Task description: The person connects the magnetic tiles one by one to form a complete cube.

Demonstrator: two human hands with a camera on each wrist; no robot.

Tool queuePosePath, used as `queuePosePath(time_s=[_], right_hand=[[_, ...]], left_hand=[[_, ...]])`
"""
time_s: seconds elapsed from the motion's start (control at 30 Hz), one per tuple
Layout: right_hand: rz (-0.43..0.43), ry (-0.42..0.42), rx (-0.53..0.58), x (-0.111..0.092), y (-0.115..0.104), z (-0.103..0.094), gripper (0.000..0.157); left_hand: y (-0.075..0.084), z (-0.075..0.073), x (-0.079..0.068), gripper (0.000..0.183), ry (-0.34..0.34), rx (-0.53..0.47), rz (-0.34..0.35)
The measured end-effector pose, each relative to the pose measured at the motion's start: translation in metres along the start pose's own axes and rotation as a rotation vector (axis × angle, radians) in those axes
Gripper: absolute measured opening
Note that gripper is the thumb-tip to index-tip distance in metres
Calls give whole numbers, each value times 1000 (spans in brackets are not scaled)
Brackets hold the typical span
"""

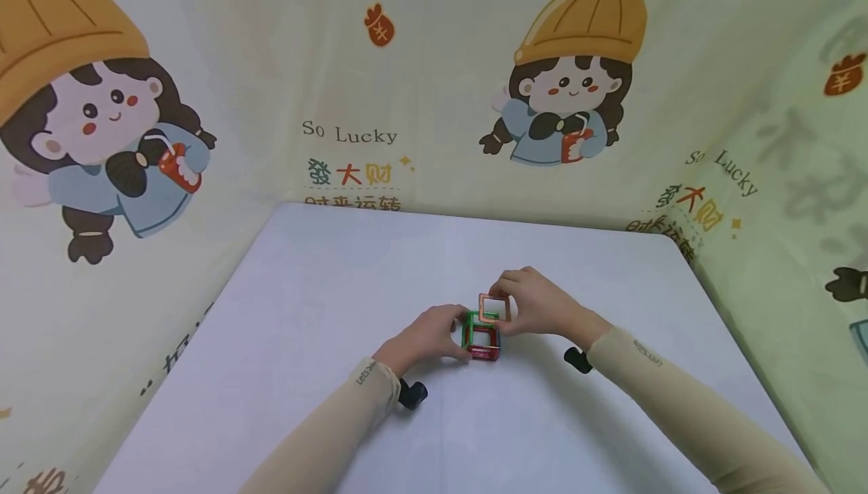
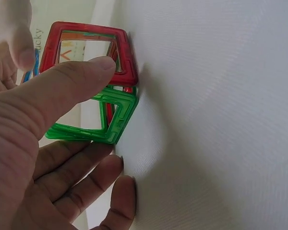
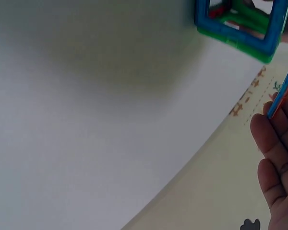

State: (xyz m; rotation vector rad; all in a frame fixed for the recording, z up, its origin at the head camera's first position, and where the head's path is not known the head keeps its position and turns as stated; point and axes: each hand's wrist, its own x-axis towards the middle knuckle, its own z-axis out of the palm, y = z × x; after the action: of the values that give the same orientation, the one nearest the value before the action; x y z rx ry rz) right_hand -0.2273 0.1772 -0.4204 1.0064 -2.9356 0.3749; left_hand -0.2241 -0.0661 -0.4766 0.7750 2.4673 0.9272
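A small box of see-through magnetic tiles stands on the table, with a red tile (image 2: 127,57) and a green tile (image 2: 121,117) in the left wrist view. A blue tile (image 3: 236,36) shows on another side in the right wrist view. My left hand (image 1: 434,332) holds the box, its thumb across the red tile and fingers by the green one. Just above the box's far side, my right hand (image 1: 539,304) pinches an orange square tile (image 1: 495,297) upright. Seen edge-on in the right wrist view, the held piece (image 3: 282,95) shows blue and orange.
The white table (image 1: 325,275) extends around both hands. Behind it and along the sides hangs a pale cloth (image 1: 434,102) printed with cartoon figures and lettering. A black wrist device (image 1: 412,394) sits at the left cuff, another (image 1: 578,360) at the right.
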Motion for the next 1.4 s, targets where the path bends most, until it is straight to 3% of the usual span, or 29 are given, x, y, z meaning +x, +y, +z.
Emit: queuePosePath(time_s=[0.5, 0.83, 1.17, 1.4], right_hand=[[-113, 36, -40, -10, -18, 11, 40], [-111, 22, 4, -19, -14, 15, 54], [-38, 76, 59, -22, -20, 20, 55], [21, 65, 109, -25, -24, 25, 54]], left_hand=[[2, 0, -1, 71, 4, -6, -1], [3, -3, -2, 72, -18, -10, -12], [4, -4, -4, 75, -8, -5, -9], [1, -1, -4, 76, -8, -15, -10]])
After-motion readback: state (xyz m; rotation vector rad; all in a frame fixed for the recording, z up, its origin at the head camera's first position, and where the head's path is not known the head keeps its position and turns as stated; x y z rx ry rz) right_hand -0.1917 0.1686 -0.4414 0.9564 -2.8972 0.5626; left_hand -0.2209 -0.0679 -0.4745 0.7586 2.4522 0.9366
